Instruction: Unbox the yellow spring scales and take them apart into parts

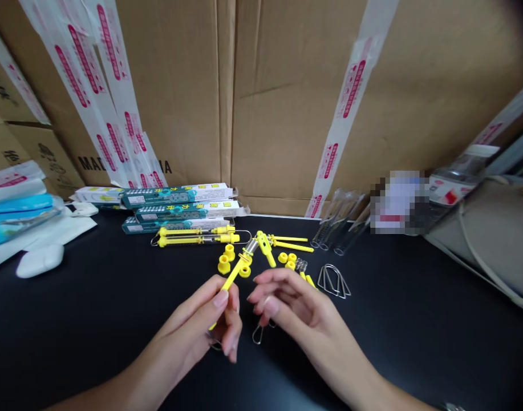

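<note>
My left hand (201, 319) pinches a thin yellow plastic rod (232, 279) between thumb and fingers. The rod slants up and away, with a metal spring (251, 246) and a yellow collar at its far end. Close by on the right, my right hand (291, 302) is half curled with its fingers apart, and I see nothing in it. A small wire hook (257, 335) lies on the table below its fingertips. Beyond the hands are yellow caps (224, 264), a yellow slotted piece (266, 249) and small springs (301, 265).
Assembled yellow spring scales (197, 238) lie before stacked green-and-white boxes (179, 195). Bent wire loops (333, 281) and clear tubes (340, 222) are on the right, with a bottle (453, 188) and a grey bag (496, 228). A white earphone case (39, 261) lies left. Cardboard cartons (179, 85) stand behind.
</note>
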Demonstrator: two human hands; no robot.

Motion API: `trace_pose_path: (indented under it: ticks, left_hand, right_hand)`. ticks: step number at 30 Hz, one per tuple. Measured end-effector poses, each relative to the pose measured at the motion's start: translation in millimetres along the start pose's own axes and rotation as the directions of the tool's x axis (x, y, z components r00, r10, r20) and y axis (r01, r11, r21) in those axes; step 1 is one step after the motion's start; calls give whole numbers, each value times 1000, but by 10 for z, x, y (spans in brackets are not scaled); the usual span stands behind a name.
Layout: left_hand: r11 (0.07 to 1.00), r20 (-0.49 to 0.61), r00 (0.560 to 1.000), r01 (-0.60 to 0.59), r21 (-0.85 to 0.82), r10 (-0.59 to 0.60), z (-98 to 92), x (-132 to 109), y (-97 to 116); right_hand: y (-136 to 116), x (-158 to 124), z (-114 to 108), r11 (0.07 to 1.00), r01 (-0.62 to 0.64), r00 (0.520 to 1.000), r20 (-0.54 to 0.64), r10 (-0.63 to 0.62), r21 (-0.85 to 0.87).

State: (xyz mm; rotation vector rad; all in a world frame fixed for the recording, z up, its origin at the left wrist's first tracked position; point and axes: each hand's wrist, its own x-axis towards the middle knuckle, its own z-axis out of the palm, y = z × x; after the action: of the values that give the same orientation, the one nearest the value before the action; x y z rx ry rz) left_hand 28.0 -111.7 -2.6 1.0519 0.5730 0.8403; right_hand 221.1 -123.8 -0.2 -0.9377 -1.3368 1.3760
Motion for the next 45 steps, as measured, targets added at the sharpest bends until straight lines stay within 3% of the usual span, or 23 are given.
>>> trace_pose_path:
  ticks: [4, 8, 13, 18, 21, 25, 33, 38, 45]
  left_hand:
    - [995, -63, 995, -77, -68, 73, 77, -15, -39]
    - [986, -101, 988, -131, -108, 120, 64, 11, -160]
    - [992, -132, 985, -121, -47, 114, 21, 57, -260]
    - [983, -111, 978, -173, 58, 178, 2, 37, -251]
    - [980, -110, 981, -146, 133, 161, 5, -13, -223]
    - [978, -122, 983, -115, 175, 138, 34, -64, -202]
    - [972, -169, 982, -41, 230, 82, 93, -116, -62]
    - [943, -156, 984, -34, 330, 90, 60, -94, -69]
    - [883, -342, 913, -42, 468, 225, -49, -23, 69]
  right_hand:
    - [29, -40, 84, 976, 79, 990, 133, -52, -203]
    - [79, -69, 123, 922, 122, 990, 112, -86, -367]
    - [76, -81, 166, 921, 79, 993, 107, -40, -382]
    - [68, -62, 173, 927, 54, 993, 120, -10, -371]
    - [71, -50, 160, 921, 81, 991, 133, -32, -382]
    - [69, -43, 160, 913, 69, 997, 64, -47, -402]
    - [44, -79, 186, 926, 123, 989, 122, -84, -358]
    - [78, -91, 201, 963, 13, 997, 72, 6, -268]
    - [68, -83, 133, 998, -33, 998, -56, 35, 46]
